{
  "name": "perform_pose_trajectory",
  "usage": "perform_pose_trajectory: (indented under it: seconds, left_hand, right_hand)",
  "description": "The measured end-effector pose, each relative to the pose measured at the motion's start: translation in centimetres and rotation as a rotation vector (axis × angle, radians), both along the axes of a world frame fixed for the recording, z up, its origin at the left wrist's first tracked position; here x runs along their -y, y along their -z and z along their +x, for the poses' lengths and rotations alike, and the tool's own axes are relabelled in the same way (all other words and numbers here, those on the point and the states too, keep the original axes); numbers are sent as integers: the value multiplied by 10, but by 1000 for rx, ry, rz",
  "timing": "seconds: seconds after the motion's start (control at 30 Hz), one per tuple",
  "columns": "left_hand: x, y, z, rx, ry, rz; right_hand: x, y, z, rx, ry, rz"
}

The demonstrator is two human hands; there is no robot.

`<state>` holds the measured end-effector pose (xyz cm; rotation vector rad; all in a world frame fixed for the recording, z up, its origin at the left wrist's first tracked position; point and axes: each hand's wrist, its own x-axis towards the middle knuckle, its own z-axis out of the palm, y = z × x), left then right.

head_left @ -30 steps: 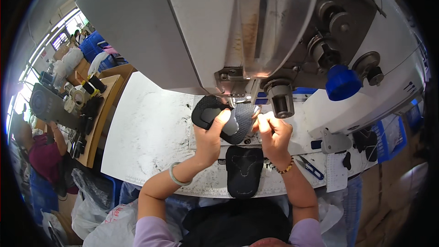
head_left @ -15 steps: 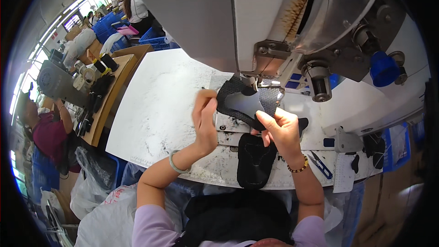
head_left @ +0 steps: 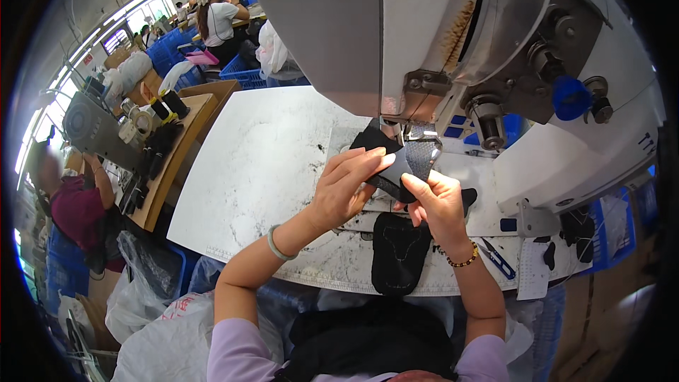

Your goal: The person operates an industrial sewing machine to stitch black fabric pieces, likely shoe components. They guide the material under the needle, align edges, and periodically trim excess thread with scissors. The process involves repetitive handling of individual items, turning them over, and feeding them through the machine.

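Note:
A dark shoe upper, textured grey fabric with black parts, sits under the needle area of a white sewing machine. My left hand lies over its black left part, fingers together, pressing and gripping it; the thumb is partly hidden. At its near edge, my right hand pinches the upper between thumb and fingers. Nearer to me on the white table, a flat black fabric piece with a light stitched outline lies just below my hands.
Blue-handled thread snips and a white paper strip lie right of my right wrist. Black scraps and a blue basket are farther right. At left, a co-worker sits by another machine. Plastic bags hang below the table.
My left hand has moved right and onto the upper, its fingers now over the black part. The upper's open loop is folded over. My view has shifted slightly.

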<state>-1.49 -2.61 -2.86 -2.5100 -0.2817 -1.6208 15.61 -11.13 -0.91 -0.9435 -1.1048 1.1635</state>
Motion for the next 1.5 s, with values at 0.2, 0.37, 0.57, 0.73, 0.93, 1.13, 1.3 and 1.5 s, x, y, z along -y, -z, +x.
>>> perform_pose_trajectory:
  seconds: [0.2, 0.37, 0.57, 0.73, 0.93, 1.13, 1.3, 1.5]
  left_hand:
    - [8, -25, 1, -139, -26, 138]
    - [11, -54, -5, -324, 29, 88]
    - [10, -59, -5, -349, 58, 62]
    - [9, -56, -4, -358, 14, 81]
    - [4, -55, 4, -287, 15, 103]
    - [-5, -48, 2, -264, 31, 41]
    - [-17, -39, 3, -209, 51, -14]
    - [-28, -25, 8, -49, 123, -136]
  right_hand:
    - [15, 7, 12, 761, 598, 403]
    - [-3, -6, 40, 1162, 531, 977]
    - [-14, -10, 50, 1177, 320, 1049]
    - [-16, 5, 51, 1151, 360, 946]
    - [-18, 3, 48, 1101, 397, 944]
    - [-17, -2, 42, 1158, 433, 967]
    - [-11, 1, 27, 1285, 531, 937]
    - [-10, 6, 15, 1302, 614, 883]
